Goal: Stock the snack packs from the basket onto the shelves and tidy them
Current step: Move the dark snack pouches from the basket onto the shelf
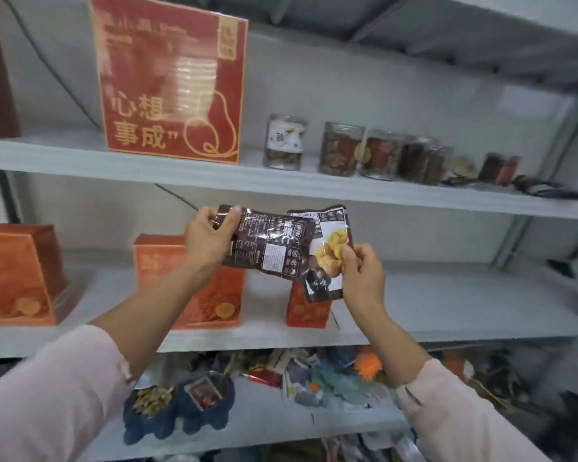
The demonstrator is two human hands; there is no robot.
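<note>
Both hands are raised in front of the middle shelf. My left hand grips a dark brown snack pack by its left end, its printed back turned towards me. My right hand pinches a second snack pack at its right edge; this pack shows yellow food and a dark lower panel. The two packs overlap, the brown one lying across the other's left side. The basket is not in view.
Orange gift boxes and a small red box stand on the middle shelf below the packs. The upper shelf carries a big red box and several jars. Loose mixed packs crowd the lower shelf.
</note>
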